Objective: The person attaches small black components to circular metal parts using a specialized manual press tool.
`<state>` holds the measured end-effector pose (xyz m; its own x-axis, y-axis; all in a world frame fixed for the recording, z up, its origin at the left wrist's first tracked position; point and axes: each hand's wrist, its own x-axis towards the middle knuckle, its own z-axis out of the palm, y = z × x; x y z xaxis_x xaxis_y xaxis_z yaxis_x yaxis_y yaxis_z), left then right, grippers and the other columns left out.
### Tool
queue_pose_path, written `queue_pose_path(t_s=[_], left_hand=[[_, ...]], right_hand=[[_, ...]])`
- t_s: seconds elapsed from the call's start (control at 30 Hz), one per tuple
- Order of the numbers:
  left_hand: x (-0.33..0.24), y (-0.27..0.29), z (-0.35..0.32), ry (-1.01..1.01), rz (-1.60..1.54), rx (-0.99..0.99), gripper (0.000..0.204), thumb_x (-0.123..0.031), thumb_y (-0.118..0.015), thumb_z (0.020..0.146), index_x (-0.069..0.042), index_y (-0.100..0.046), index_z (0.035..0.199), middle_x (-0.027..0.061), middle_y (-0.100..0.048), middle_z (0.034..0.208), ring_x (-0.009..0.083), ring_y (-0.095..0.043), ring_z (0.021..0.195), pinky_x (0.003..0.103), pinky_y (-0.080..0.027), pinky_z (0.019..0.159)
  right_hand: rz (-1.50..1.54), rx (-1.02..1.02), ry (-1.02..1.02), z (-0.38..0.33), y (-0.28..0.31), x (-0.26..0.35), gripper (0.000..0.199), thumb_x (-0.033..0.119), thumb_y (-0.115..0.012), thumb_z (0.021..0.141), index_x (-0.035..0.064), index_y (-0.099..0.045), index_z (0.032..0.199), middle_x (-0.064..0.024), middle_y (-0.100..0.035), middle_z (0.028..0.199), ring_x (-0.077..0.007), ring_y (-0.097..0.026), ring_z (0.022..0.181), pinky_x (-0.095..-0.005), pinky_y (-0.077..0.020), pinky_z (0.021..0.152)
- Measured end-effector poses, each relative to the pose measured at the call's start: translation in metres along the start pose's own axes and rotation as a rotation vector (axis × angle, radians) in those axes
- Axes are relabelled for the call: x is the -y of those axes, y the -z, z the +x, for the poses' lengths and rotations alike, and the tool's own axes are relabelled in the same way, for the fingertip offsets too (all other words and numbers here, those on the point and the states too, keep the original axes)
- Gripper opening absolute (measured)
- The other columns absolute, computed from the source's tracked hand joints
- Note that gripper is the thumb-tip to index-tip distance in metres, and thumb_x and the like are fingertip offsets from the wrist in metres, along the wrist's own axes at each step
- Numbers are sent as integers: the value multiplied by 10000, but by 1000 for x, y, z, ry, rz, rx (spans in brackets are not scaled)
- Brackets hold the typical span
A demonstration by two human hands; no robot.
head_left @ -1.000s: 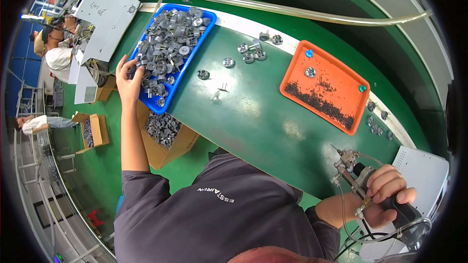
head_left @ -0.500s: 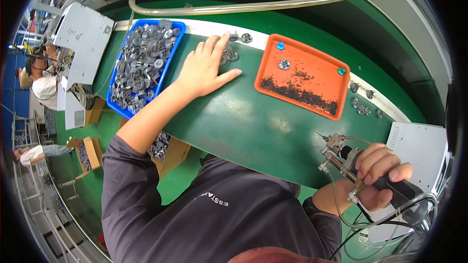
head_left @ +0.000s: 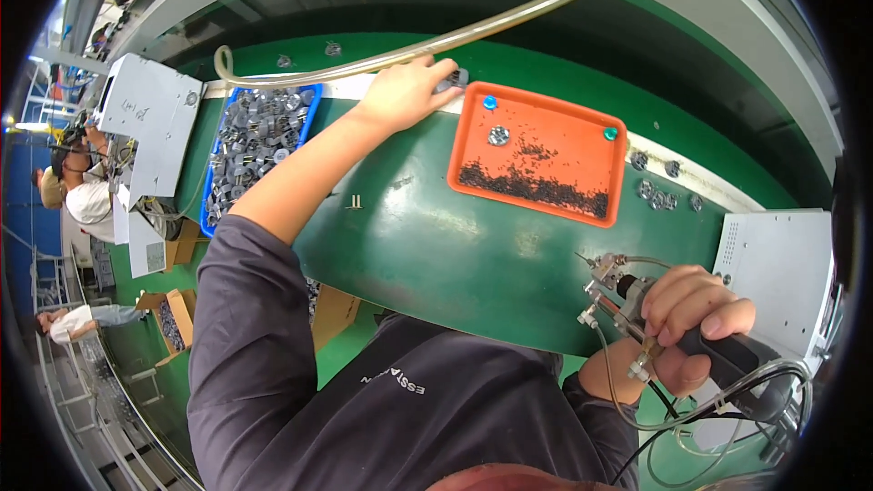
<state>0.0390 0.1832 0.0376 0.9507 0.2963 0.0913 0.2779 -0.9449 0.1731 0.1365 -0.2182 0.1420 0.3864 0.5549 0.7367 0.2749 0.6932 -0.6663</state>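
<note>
Left hand: the left hand [head_left: 406, 91] reaches far across the green work table [head_left: 436, 236], arm stretched out, fingers curled down over a small grey metal part [head_left: 455, 80] at the table's far edge. The fingers touch the part; whether they have it pinched cannot be told.
Grey part: it lies just left of the orange tray's far left corner, half hidden under the fingertips.
Right hand: the right hand [head_left: 696, 323] is at the near right, closed firmly round the dark handle of a powered screwdriver [head_left: 637, 309], whose metal nose points left and away over the table's near edge.
Screwdriver lines: thin clear tubes and black cables [head_left: 727, 409] loop from the handle toward the near right.
Orange tray: the orange tray [head_left: 564, 141] sits on the table between the two hands, with a band of small dark screws [head_left: 536, 186] along its near side, one grey round part [head_left: 498, 135] and two coloured knobs at its far corners.
Blue bin: a blue bin [head_left: 307, 109] full of grey parts stands at the far left, beside the outstretched arm.
Hose: a clear hose [head_left: 436, 44] arches over the far edge, just beyond the left hand.
Loose parts: a few grey parts [head_left: 659, 186] lie right of the tray.
Grey box: a pale grey box [head_left: 782, 264] stands at the right, behind the screwdriver hand.
</note>
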Motion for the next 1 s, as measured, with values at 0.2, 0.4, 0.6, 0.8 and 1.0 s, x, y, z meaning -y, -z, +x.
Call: queue_pose_path(t_s=[0.2,0.4,0.6,0.8,1.0], left_hand=[[9,-5,-22,7,17,-303,376,-410,-696,948,-115,-637,1173,114,-677,1020,364,-710,807,462,-579,682],[10,-3,-59,-169,154,-375,327,-453,-710,920,-152,-653,1032,54,-664,919,275,-712,683,399,-564,574],[18,22,-70,-120,43,-558,354,-444,-706,930,-122,-663,1070,80,-708,947,309,-716,724,399,-576,619],[80,105,-218,390,-70,-1062,170,-172,-708,961,-57,-645,1069,78,-680,794,192,-655,657,326,-522,586],[126,75,-279,626,112,-821,258,-293,-765,908,-117,-739,1096,14,-715,1198,177,-695,846,294,-551,783]], right_hand=[[-55,-39,-4,-2,-1,0,392,303,-812,917,110,-514,1085,-21,-632,703,-183,-634,533,-314,-521,496],[-66,-120,47,-4,-11,-4,423,416,-774,942,110,-511,1071,-1,-608,668,-148,-597,508,-283,-496,480],[-33,-82,7,-12,-10,0,352,346,-664,986,68,-507,1134,-5,-504,678,-129,-487,537,-286,-399,544],[-49,-138,-14,-11,-14,1,360,371,-645,1001,68,-516,1146,-7,-495,683,-132,-495,567,-279,-398,555],[-81,-148,44,-13,-13,3,369,381,-654,997,77,-528,1164,-2,-503,683,-124,-490,558,-278,-398,557]])
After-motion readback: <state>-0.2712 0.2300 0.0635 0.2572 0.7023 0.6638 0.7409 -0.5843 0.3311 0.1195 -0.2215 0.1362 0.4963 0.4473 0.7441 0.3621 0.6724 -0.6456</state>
